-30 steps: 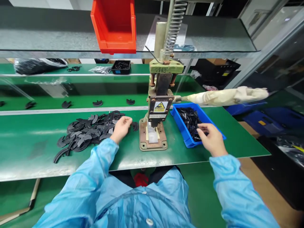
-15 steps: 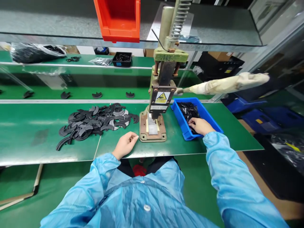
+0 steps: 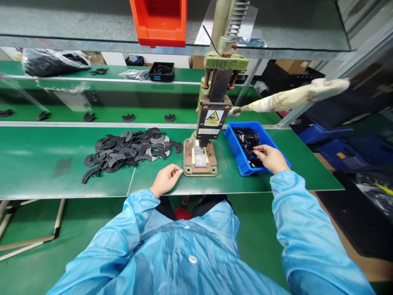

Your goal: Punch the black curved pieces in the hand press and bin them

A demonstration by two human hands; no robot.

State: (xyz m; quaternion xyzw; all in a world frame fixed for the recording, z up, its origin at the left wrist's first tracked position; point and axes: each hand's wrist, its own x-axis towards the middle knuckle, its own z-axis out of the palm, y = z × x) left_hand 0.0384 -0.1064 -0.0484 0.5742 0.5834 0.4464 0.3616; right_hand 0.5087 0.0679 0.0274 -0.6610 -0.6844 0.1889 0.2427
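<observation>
My left hand [image 3: 167,179] rests on the green bench with its fingers curled in, just left of the base of a hand press [image 3: 200,169]; no part shows in it. At the blue bin [image 3: 243,167], my right hand [image 3: 272,159] reaches over the near right rim. Its thumb and fingers pinch together at the edge of the small black pieces [image 3: 245,139] inside; whether one is between the fingertips cannot be made out. A pale block [image 3: 200,159] sits on the press base under the ram. Left of the press lies a heap of black curved pieces [image 3: 123,151].
The press lever [image 3: 291,97], wrapped in pale cloth, sticks out to the right above the blue bin. Several curved pieces [image 3: 128,117] lie spaced along the strip behind. An orange bin [image 3: 162,32] hangs over the shelf edge. A black tray [image 3: 161,72] stands farther back.
My right hand has drawn back slightly to the right within the bin, its fingertips now higher on the pieces. The left hand stays beside the press. The whole view has shifted a little.
</observation>
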